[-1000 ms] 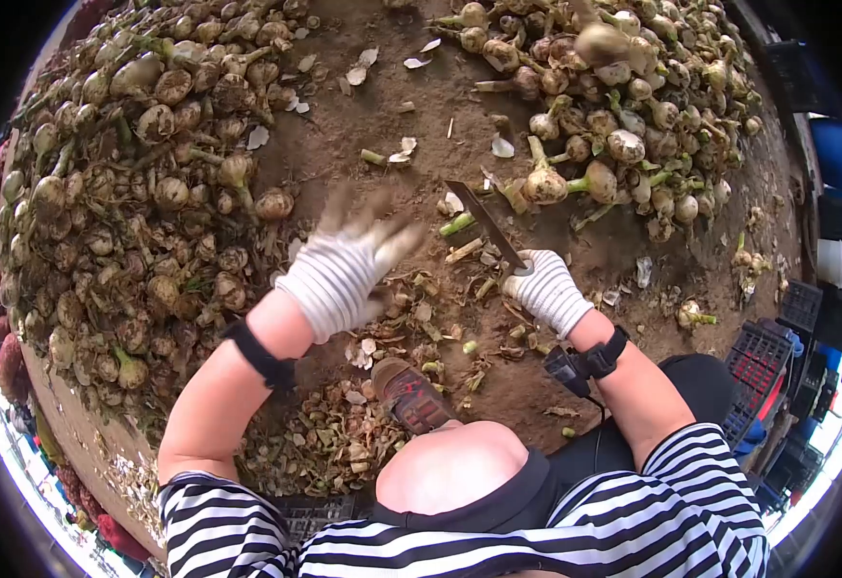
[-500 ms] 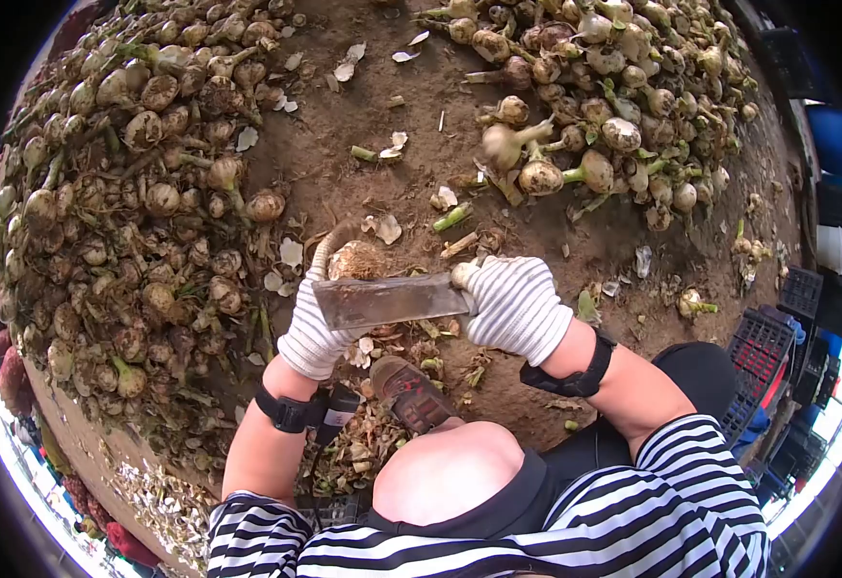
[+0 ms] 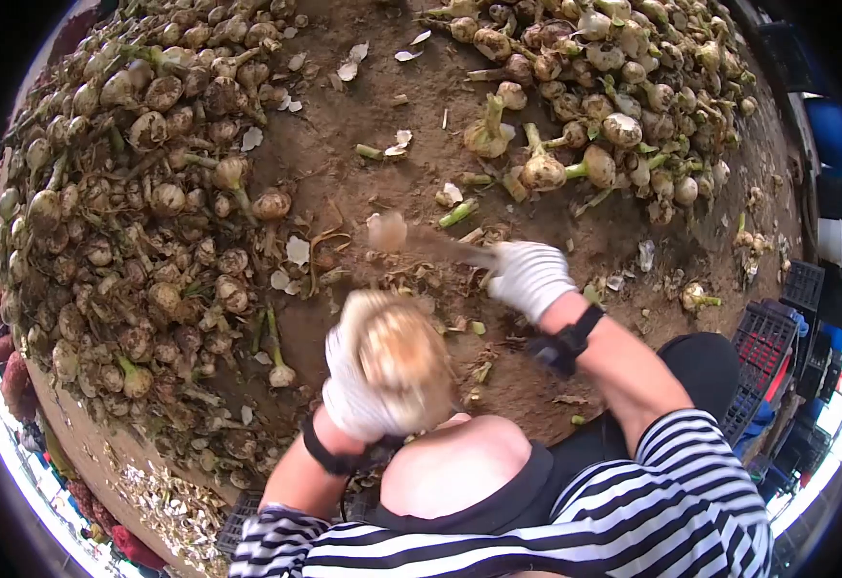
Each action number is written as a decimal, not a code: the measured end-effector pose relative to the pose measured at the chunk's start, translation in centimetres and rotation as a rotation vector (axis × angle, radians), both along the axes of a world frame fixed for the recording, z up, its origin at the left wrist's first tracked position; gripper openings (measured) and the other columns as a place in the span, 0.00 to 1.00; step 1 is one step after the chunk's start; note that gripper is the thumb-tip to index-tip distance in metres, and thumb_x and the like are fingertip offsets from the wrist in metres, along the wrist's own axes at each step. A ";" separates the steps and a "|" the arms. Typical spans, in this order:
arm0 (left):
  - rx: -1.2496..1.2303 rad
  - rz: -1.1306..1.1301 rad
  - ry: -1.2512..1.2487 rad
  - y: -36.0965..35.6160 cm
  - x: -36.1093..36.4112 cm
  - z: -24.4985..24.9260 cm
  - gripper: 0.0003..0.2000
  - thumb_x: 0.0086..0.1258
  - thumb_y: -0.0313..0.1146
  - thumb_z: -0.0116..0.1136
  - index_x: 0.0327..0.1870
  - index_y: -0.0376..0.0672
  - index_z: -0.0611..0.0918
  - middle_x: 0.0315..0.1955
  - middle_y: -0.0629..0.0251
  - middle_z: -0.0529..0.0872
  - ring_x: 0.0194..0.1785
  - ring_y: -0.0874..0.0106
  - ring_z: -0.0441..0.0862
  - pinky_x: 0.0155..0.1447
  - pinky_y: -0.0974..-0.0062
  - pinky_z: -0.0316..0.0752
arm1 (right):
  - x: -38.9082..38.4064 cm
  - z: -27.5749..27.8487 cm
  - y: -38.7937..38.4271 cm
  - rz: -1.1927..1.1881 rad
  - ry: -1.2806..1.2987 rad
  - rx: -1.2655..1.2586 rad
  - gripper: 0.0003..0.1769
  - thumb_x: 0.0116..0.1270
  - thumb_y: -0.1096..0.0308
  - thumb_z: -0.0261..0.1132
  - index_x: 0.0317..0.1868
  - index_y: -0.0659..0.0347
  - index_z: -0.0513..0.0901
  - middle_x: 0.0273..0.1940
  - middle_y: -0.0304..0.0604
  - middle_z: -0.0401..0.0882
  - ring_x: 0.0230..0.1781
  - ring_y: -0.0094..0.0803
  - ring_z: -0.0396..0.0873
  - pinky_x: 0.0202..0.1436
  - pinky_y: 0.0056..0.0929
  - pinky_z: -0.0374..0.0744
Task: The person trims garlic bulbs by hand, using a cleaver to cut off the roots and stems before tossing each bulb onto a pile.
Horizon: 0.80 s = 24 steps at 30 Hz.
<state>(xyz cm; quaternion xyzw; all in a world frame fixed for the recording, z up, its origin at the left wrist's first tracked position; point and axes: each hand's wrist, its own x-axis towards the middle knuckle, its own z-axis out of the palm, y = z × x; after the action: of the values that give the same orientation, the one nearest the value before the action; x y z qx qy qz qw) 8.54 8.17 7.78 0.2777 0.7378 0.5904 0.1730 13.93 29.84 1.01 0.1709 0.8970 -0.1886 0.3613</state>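
Observation:
My left hand [image 3: 353, 380], in a white striped glove, holds a bulb [image 3: 403, 356] close to my body; the bulb is blurred and its cut or root side faces up. My gloved right hand [image 3: 529, 277] is closed on the handle of a cleaver [image 3: 445, 249], whose blade points left and is smeared by motion. Near the blade's far end is a small pale blurred piece [image 3: 386, 232]. The two hands are apart, the left one lower.
A large heap of bulbs with stalks [image 3: 166, 197] lies on the left. Another bulb pile [image 3: 623, 125] is at the upper right. Peel scraps and a cut green stalk [image 3: 457, 213] lie on the soil between. Plastic crates [image 3: 760, 356] stand at the right.
My left hand has moved down and right, toward my body, with the bulb turned up. The cleaver has swung away from it, and my right hand has shifted slightly. A pale piece now shows beside the blade.

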 end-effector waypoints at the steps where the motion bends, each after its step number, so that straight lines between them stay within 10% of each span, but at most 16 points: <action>1: -0.005 -0.010 0.085 -0.4 -0.6 -1.1 0.23 0.50 0.37 0.69 0.47 0.42 0.74 0.31 0.65 0.82 0.32 0.70 0.80 0.41 0.71 0.78 | 2.6 -3.0 0.9 -0.081 0.154 0.069 0.16 0.50 0.66 0.59 0.42 0.55 0.83 0.35 0.53 0.82 0.36 0.45 0.81 0.40 0.39 0.80; 2: -0.025 0.002 0.166 -0.9 -1.2 -2.6 0.25 0.48 0.38 0.70 0.47 0.41 0.74 0.31 0.66 0.81 0.34 0.70 0.80 0.41 0.71 0.78 | 2.5 -2.4 0.9 -0.067 0.127 0.117 0.15 0.51 0.66 0.59 0.40 0.56 0.83 0.35 0.53 0.82 0.36 0.46 0.81 0.41 0.41 0.79; 3: 0.076 0.215 -0.256 0.5 -1.0 -3.0 0.28 0.48 0.38 0.72 0.49 0.41 0.73 0.37 0.66 0.80 0.39 0.67 0.80 0.42 0.72 0.78 | 2.9 -2.0 0.3 -0.092 0.188 0.099 0.14 0.50 0.66 0.60 0.39 0.57 0.82 0.33 0.54 0.81 0.35 0.47 0.81 0.40 0.41 0.79; 4: -0.046 0.123 0.140 0.0 -3.7 -3.4 0.29 0.49 0.37 0.74 0.52 0.41 0.73 0.44 0.63 0.78 0.43 0.68 0.79 0.45 0.74 0.78 | 2.2 -1.7 0.6 -0.124 0.274 0.102 0.14 0.50 0.65 0.61 0.38 0.58 0.82 0.32 0.54 0.81 0.34 0.47 0.81 0.38 0.41 0.78; 6: 0.390 0.176 -0.877 -1.3 -5.2 -5.2 0.33 0.46 0.37 0.77 0.54 0.41 0.73 0.45 0.64 0.77 0.47 0.71 0.78 0.49 0.75 0.78 | 0.9 -0.1 0.9 -0.156 0.335 0.030 0.14 0.51 0.65 0.59 0.39 0.58 0.82 0.31 0.53 0.81 0.33 0.48 0.80 0.38 0.41 0.78; 8: 0.001 0.123 -0.204 -2.7 -5.8 -6.8 0.37 0.43 0.38 0.79 0.57 0.41 0.72 0.46 0.64 0.77 0.48 0.72 0.78 0.53 0.75 0.77 | 0.2 1.3 0.3 -0.186 0.374 -0.058 0.15 0.52 0.65 0.58 0.41 0.58 0.81 0.29 0.51 0.81 0.33 0.48 0.80 0.38 0.42 0.78; 16: 0.320 0.066 -1.268 -2.8 -4.6 -7.7 0.28 0.54 0.25 0.66 0.57 0.44 0.69 0.44 0.60 0.78 0.45 0.67 0.78 0.48 0.71 0.77 | -0.4 2.3 -1.2 -0.132 0.192 -0.294 0.17 0.46 0.65 0.60 0.38 0.60 0.82 0.26 0.54 0.79 0.32 0.51 0.79 0.37 0.40 0.78; 24: -0.328 0.017 -1.072 -0.3 -4.3 -4.5 0.16 0.53 0.21 0.61 0.46 0.36 0.79 0.37 0.68 0.81 0.38 0.79 0.78 0.43 0.81 0.75 | -1.3 3.3 -2.3 -0.003 0.221 -0.266 0.16 0.46 0.64 0.59 0.36 0.61 0.81 0.28 0.55 0.80 0.33 0.51 0.79 0.37 0.42 0.78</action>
<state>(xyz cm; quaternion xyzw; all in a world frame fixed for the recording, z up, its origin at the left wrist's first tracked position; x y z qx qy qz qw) 4.21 7.87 3.26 -0.0980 0.6311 0.5278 0.5599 12.61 27.54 4.28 0.1013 0.8980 -0.3240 0.2798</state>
